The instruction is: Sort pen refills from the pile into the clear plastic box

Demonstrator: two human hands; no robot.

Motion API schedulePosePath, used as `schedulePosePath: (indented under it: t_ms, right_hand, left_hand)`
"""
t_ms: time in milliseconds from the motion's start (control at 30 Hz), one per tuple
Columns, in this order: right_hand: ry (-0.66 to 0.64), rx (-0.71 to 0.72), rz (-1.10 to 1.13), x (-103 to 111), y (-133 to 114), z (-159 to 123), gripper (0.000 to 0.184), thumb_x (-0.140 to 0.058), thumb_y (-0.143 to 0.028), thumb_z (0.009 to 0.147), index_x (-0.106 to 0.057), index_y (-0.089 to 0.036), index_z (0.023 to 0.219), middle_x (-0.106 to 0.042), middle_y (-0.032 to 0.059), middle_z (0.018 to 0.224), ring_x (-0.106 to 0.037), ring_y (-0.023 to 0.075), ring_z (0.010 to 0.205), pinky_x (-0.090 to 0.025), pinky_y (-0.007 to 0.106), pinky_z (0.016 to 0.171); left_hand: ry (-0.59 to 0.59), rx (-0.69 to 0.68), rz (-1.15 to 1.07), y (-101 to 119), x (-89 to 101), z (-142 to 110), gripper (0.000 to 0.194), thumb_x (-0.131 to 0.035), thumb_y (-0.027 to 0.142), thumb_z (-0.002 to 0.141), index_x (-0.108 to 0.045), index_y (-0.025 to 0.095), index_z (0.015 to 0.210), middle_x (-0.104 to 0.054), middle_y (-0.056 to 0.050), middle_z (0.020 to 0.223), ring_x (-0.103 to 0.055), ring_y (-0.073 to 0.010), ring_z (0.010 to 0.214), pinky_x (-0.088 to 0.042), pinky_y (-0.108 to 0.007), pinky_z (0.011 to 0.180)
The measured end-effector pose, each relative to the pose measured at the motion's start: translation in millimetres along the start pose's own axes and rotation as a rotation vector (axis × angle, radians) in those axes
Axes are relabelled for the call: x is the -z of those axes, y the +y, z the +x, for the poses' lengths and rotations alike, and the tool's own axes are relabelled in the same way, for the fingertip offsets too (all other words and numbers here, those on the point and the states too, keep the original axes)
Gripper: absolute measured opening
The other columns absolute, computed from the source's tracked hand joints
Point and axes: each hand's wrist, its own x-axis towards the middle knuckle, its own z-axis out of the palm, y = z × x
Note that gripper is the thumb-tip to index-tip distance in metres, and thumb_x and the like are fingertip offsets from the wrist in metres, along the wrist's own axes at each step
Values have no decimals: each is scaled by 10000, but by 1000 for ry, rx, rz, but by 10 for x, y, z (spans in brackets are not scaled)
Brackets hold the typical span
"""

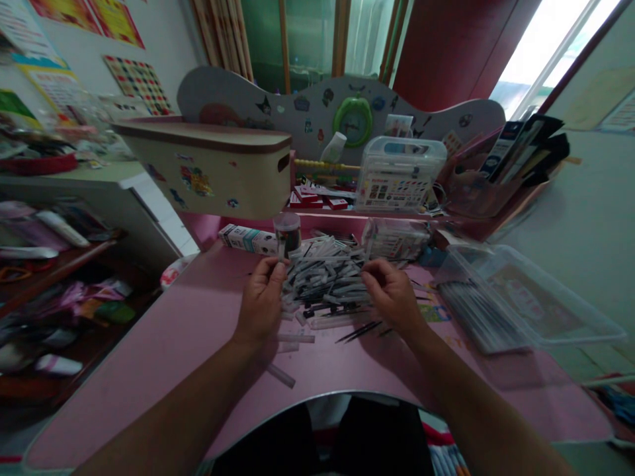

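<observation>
A heap of grey-white pen barrels and thin black refills (330, 277) lies in the middle of the pink desk (163, 370). My left hand (261, 301) is at the heap's left edge, its fingers pinched round a pale pen barrel (282, 254) held upright. My right hand (391, 294) hovers over the heap's right side with its fingers curled; what they grip, if anything, is hidden. A few loose black refills (360, 332) and clear tubes (296, 338) lie on the desk between my wrists.
A clear plastic tray (526, 301) with rows of pens sits at the right. A small dark jar (287, 233) and a long carton (247, 238) stand behind the heap. A cream box (208, 168), a clear case (399, 175) and a green clock (352, 121) are at the back.
</observation>
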Motion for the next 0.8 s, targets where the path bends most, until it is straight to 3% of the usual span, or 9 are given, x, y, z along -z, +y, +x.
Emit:
schedulePosePath:
  t_ms: [100,200,267,333,367,433,533,800]
  right_hand:
    - [-146,125,-142,-77,-13,-42,85,-554,-191,883,-603,-197,814,-612,25,772,-557,162,733,-421,285,721]
    - [-228,148,-142,-134,-53,-87,121,-534,-209,917,-609,-193,824,-613,26,795,-549,154,742,-404,277,720]
    - [-257,88,-92,-140,-81,-100,179,-504,-264,954,-589,-193,813,-583,9,755,-528,144,708,-386,261,680]
    - [-269,26,-37,-126,-99,-100,263,-457,-327,983,-541,-199,769,-530,-12,699,-491,133,659,-362,249,635]
    - [-275,9,-21,-117,-104,-97,304,-434,-352,992,-509,-204,737,-499,-21,672,-469,129,635,-349,247,617]
    - [-292,5,-24,-101,-105,-89,355,-414,-376,995,-451,-211,683,-455,-29,637,-428,124,604,-325,248,599]
    - [-317,33,-54,-96,-103,-83,353,-424,-355,981,-417,-215,657,-444,-32,620,-401,121,591,-303,252,592]
    - [-326,41,-77,-77,-157,-91,171,-468,-248,936,-509,-204,776,-510,-16,702,-472,136,666,-332,252,641]
  left_hand:
    - [-32,125,-175,-32,-56,-27,185,-578,343,903,-545,231,1046,-518,64,736,-467,-82,532,-419,-178,485]
    - [-194,117,-145,-88,-76,-80,207,-577,321,909,-564,234,1096,-575,52,732,-521,-97,557,-449,-201,530]
    - [-375,9,19,-109,-60,-113,194,-575,294,916,-630,221,1086,-670,1,827,-617,-140,686,-498,-253,627]
    - [-544,-199,274,-110,-34,-142,189,-596,249,904,-702,211,1056,-733,-54,983,-668,-198,890,-516,-321,784]
    - [-574,-291,392,-105,-21,-155,198,-594,239,908,-720,213,1059,-742,-65,1014,-668,-215,933,-506,-347,832]
    - [-588,-434,553,-90,-4,-178,230,-576,205,920,-732,207,1090,-748,-78,1012,-663,-225,936,-492,-361,849]
    - [-589,-536,669,-80,4,-191,251,-553,176,935,-727,194,1115,-754,-83,977,-658,-219,889,-491,-343,803]
    - [-576,-565,739,-75,3,-175,236,-535,211,959,-730,194,1090,-745,-72,916,-634,-210,823,-472,-325,743]
